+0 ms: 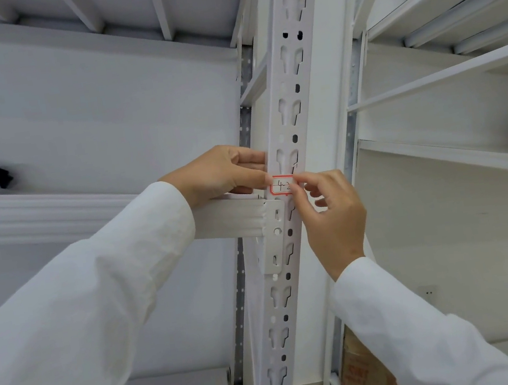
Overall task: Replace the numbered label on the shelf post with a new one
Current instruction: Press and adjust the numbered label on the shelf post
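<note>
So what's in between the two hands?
The label, white with a red border, sits on the post between the left hand and right hand. Fingertips of both touch its edges in the head view.

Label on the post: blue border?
No, the label on the shelf post has a red border, with the left hand and right hand pinching its two ends.
</note>
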Action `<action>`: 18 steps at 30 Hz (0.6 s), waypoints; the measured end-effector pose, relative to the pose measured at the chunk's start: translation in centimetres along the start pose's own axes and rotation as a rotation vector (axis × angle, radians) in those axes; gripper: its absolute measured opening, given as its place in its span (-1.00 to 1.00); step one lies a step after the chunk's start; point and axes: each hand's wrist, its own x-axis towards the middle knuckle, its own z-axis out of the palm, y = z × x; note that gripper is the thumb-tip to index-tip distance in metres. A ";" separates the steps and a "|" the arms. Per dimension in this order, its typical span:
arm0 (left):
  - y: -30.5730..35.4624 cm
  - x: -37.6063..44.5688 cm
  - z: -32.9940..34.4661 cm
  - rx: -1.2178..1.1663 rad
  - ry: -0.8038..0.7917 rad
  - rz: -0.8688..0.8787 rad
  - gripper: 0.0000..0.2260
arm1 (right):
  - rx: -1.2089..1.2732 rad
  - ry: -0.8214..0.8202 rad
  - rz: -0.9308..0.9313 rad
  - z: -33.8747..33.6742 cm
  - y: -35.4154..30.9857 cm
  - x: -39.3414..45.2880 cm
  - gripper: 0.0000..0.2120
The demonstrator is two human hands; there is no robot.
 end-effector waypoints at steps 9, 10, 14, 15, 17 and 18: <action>0.0 -0.1 0.1 0.012 0.008 0.000 -0.76 | 0.092 -0.092 0.212 -0.1 -0.8 0.9 -0.89; 0.0 -0.1 0.1 0.012 0.010 -0.001 -0.76 | 0.079 -0.136 0.205 -0.3 -0.8 1.0 -0.86; 0.2 -0.2 0.1 0.018 0.009 -0.007 -0.78 | 0.090 -0.104 0.203 -1.0 -0.8 0.9 -0.95; 0.2 -0.3 0.1 0.019 0.009 -0.007 -0.78 | 0.091 -0.079 0.208 -1.1 -0.7 0.9 -0.97; 0.3 -0.3 0.2 0.023 0.006 -0.009 -0.76 | 0.073 -0.060 0.204 -1.1 -0.7 0.9 -0.93; 0.3 -0.3 0.2 0.024 0.007 -0.009 -0.76 | 0.061 -0.059 0.200 -1.1 -0.6 1.0 -0.93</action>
